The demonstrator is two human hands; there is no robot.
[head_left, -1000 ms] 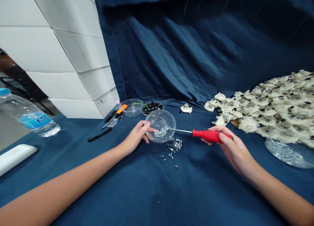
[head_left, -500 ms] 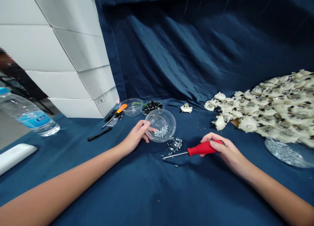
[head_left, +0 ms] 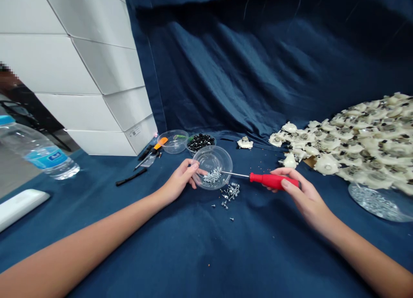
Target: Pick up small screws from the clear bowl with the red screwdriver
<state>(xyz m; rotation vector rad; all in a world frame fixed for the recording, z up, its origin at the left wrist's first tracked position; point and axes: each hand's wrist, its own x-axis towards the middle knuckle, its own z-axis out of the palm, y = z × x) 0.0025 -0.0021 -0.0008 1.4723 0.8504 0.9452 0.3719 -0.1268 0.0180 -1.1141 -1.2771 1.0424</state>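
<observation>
Head view makes this look part-done to me, standing nearby. The left grip (head_left: 182, 177) is pinched on the edge of a clear dish (head_left: 208, 153), thumb on the rim, so the dish is just right of that grip and looks tipped a bit toward the person. The right grip (head_left: 301, 190) is wrapped snugly round a red screwdriver (head_left: 274, 181), shaft pointing left, tip right by the small pile of screws (head_left: 212, 175) in the dish. Can't tell if one's on the tip, too tiny.

Progress-wise, there's a decent clump in the dish, bunched at the near side. Between the two grips, just outside the dish, a bunch of loose screws (head_left: 231, 191) lies on the blue-covered worktop (head_left: 180, 246), plus a lone stray (head_left: 231, 219) closer to the person. I'd reckon those are what's left, no count from me because they overlap. Beyond the right grip, the big heap of cream plastic parts (head_left: 361, 138) isn't being touched by either grip.
</observation>
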